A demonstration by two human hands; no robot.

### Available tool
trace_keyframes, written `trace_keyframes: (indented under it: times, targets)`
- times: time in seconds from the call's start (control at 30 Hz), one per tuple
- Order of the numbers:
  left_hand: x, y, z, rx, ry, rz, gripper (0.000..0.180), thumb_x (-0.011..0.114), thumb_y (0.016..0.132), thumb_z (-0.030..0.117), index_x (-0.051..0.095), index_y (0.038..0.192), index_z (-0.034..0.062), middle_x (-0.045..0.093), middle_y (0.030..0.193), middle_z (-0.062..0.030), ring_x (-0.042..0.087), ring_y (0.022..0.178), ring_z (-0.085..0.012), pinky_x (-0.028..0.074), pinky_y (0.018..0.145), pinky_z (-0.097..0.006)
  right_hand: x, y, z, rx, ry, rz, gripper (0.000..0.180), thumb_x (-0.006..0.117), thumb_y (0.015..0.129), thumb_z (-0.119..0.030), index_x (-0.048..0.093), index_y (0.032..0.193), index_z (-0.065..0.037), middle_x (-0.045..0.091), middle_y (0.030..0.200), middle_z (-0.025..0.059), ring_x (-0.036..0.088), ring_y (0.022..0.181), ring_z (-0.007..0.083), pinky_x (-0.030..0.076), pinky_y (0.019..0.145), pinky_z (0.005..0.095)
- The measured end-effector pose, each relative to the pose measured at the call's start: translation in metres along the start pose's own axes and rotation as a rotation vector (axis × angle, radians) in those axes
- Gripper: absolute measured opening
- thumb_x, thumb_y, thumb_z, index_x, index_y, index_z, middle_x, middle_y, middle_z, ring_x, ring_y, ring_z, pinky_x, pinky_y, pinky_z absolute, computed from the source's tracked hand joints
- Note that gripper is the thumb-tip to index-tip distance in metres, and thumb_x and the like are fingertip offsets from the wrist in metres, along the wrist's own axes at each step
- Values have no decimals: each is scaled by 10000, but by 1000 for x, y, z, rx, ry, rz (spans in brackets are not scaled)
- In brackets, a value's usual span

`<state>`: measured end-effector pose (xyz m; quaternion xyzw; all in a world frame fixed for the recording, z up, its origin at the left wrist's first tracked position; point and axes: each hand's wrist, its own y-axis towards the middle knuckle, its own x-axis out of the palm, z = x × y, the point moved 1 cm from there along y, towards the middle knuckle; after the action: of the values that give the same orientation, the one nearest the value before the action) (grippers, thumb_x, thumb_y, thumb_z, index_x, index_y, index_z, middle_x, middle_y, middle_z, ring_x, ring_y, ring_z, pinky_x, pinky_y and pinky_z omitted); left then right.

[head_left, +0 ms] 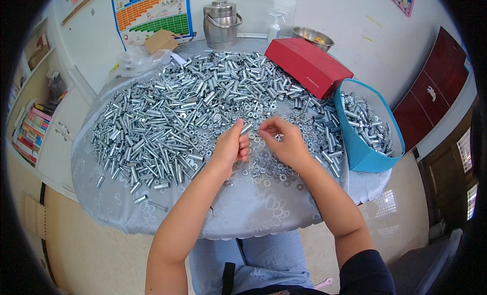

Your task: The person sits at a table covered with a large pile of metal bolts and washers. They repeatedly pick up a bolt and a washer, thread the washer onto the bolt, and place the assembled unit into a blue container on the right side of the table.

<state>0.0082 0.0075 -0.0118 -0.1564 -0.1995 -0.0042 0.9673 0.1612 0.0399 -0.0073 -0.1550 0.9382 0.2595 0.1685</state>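
Observation:
My left hand point(233, 145) is closed, its thumb upright, around a shiny metal sleeve point(246, 128) whose end sticks out toward my right hand. Just to the right, my right hand point(283, 139) has its thumb and forefinger curled together in a pinch; anything between them is too small to make out. Beneath both hands lie many loose washers and nuts point(264, 165) on the tablecloth. A large heap of metal sleeves and bolts point(152, 122) spreads to the left and behind my hands.
At the right edge stands a blue fabric bin point(361, 145) filled with metal anchor parts. A red box point(307, 61) lies behind it. Farther back are a steel pot point(221, 28), a spray bottle point(274, 30), a metal bowl point(324, 39) and a clear plastic bag point(137, 62).

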Motion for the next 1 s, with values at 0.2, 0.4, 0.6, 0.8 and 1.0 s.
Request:
trace_keyframes:
  times: [0.2, 0.4, 0.6, 0.8, 1.0]
  targets:
    - [3, 1, -2, -22, 75, -28, 464, 409, 901, 474, 306, 574, 162, 317, 544, 35, 339, 489, -104, 299, 450, -259, -6, 4, 0, -28, 107, 174, 151, 611, 792, -24, 589, 937, 12, 631, 854, 77, 604, 782, 136, 475, 709, 256]
    - [2, 1, -4, -14, 76, -27, 464, 413, 899, 479, 306, 578, 162, 312, 540, 39, 325, 482, -101, 290, 446, -253, -3, 1, 0, -2, 172, 105, 152, 607, 797, -18, 598, 945, 14, 634, 881, 75, 608, 815, 130, 477, 733, 255]
    - [4, -2, -1, -5, 74, -38, 471, 419, 894, 494, 306, 581, 161, 315, 551, 38, 327, 493, -98, 290, 455, -247, -5, -1, -10, 107, 328, 87, 150, 583, 813, 2, 593, 960, 31, 636, 886, 76, 623, 796, 133, 487, 682, 229]
    - [3, -2, -1, 18, 72, -47, 484, 421, 886, 521, 312, 585, 157, 316, 561, 36, 324, 497, -96, 291, 460, -244, -7, -4, -17, 134, 286, 43, 188, 563, 829, -1, 607, 1009, 30, 644, 912, 89, 638, 742, 135, 496, 617, 214]
    - [3, -3, 0, 25, 55, -44, 490, 419, 883, 532, 300, 586, 160, 304, 566, 36, 320, 499, -95, 283, 458, -245, -5, -5, -19, 122, 221, -57, 237, 566, 840, -34, 605, 1073, -9, 639, 968, 93, 639, 746, 134, 499, 626, 215]
